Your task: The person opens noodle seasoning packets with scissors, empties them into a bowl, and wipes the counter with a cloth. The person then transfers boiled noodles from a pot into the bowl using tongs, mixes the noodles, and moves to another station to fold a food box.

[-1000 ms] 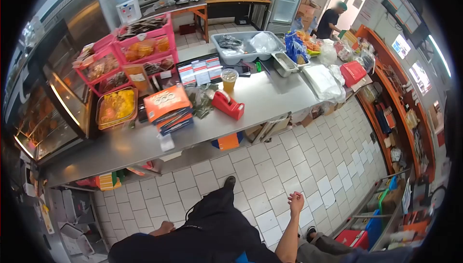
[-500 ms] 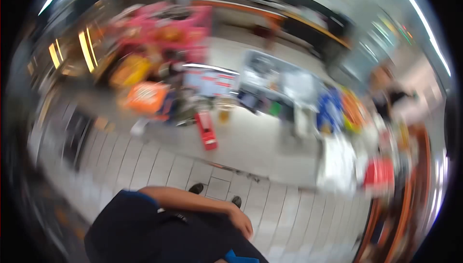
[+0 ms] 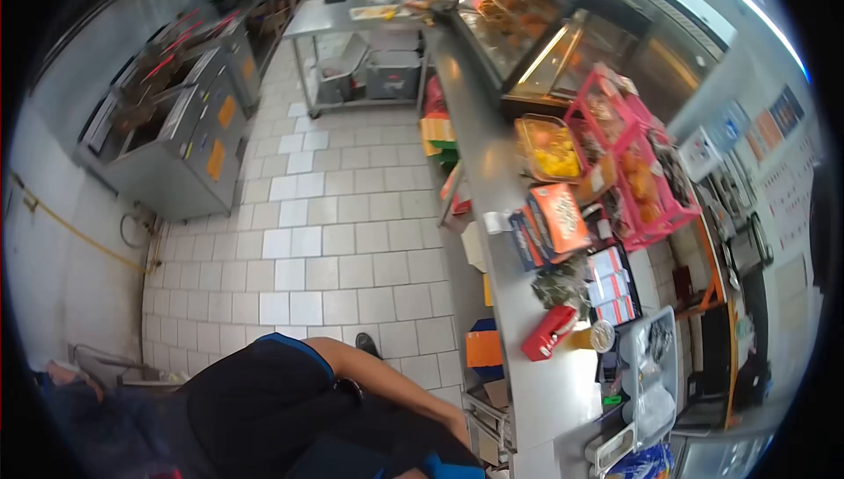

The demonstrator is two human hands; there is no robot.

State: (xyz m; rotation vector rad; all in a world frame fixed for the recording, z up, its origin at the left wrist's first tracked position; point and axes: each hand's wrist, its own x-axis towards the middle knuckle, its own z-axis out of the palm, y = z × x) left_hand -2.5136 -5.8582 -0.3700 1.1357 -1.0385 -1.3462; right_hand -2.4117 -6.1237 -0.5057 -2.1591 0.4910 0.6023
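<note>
My left forearm crosses in front of my dark shirt, a band at its wrist side. Only the edge of my left hand (image 3: 459, 426) shows beside the counter; its fingers are hidden, so what it holds cannot be made out. My right hand is out of view; a blue sleeve edge (image 3: 450, 468) shows at the bottom. Nearest on the steel counter (image 3: 541, 391) are a red box-like object (image 3: 549, 333), a lidded cup of amber contents (image 3: 601, 336) and a tablet-like screen (image 3: 614, 286). Orange and dark boxes (image 3: 561, 218) lie farther along.
A clear tub of yellow food (image 3: 549, 147), pink crates (image 3: 646, 171) and a heated glass display (image 3: 514, 18) line the counter. Fryers (image 3: 180, 136) stand at left across the tiled floor (image 3: 352, 206). A steel table (image 3: 321, 18) is ahead. Another person (image 3: 70, 387) is at lower left.
My view has swung left, bringing the fryers, aisle and far table into sight. The counter now runs along my right. My left hand has become mostly hidden.
</note>
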